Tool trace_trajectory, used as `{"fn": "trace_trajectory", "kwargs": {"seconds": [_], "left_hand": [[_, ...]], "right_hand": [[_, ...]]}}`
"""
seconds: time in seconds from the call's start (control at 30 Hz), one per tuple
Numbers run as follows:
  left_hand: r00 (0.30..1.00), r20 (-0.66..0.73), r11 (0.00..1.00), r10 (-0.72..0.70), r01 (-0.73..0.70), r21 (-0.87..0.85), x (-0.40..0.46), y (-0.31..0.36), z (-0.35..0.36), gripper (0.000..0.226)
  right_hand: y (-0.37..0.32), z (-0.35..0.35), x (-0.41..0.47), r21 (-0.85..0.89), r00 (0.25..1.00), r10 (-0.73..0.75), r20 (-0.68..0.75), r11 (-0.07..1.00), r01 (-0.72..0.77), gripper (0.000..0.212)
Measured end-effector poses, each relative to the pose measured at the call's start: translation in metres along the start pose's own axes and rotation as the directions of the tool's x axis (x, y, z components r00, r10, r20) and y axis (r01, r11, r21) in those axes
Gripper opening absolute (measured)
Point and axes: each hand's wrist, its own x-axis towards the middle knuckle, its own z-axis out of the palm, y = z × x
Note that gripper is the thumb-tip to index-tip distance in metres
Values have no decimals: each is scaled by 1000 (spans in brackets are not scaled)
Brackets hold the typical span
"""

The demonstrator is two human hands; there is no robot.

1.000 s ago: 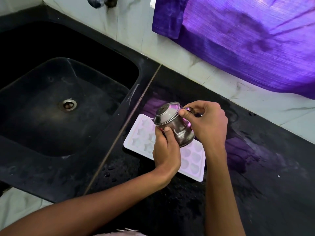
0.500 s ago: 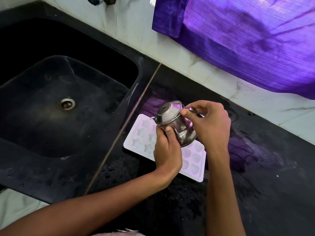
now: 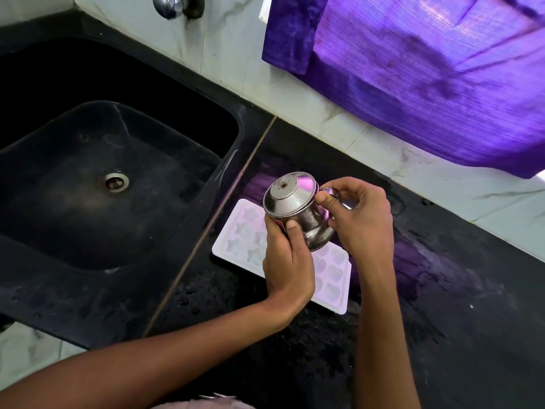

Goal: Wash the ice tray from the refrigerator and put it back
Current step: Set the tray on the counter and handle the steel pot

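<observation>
A white ice tray (image 3: 244, 240) with star and heart shaped cells lies flat on the black counter (image 3: 442, 305), just right of the sink. Above it I hold a small steel lidded jug (image 3: 298, 208), tilted toward the sink. My left hand (image 3: 287, 261) grips the jug's body from below. My right hand (image 3: 358, 214) pinches the jug's handle at its rim. Both hands and the jug hide the middle of the tray.
A black sink (image 3: 97, 178) with a round drain (image 3: 113, 182) sits on the left. A steel tap (image 3: 168, 5) is on the marble wall above it. A purple cloth (image 3: 427, 69) hangs at the upper right. Water drops dot the counter near the tray.
The jug has turned slightly so its lid faces me more. Both hands keep their grip above the tray, which has not moved.
</observation>
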Motion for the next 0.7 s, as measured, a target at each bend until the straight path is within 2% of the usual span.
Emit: {"fn": "trace_trajectory", "kwargs": {"seconds": [0.3, 0.7], "left_hand": [[999, -6, 999, -47, 47, -11, -13, -8, -1, 45], [998, 24, 998, -62, 62, 12, -17, -9, -2, 41]], "right_hand": [[-10, -2, -8, -133, 992, -55, 111, 989, 69, 12], [-12, -6, -14, -171, 989, -76, 125, 980, 97, 8]]}}
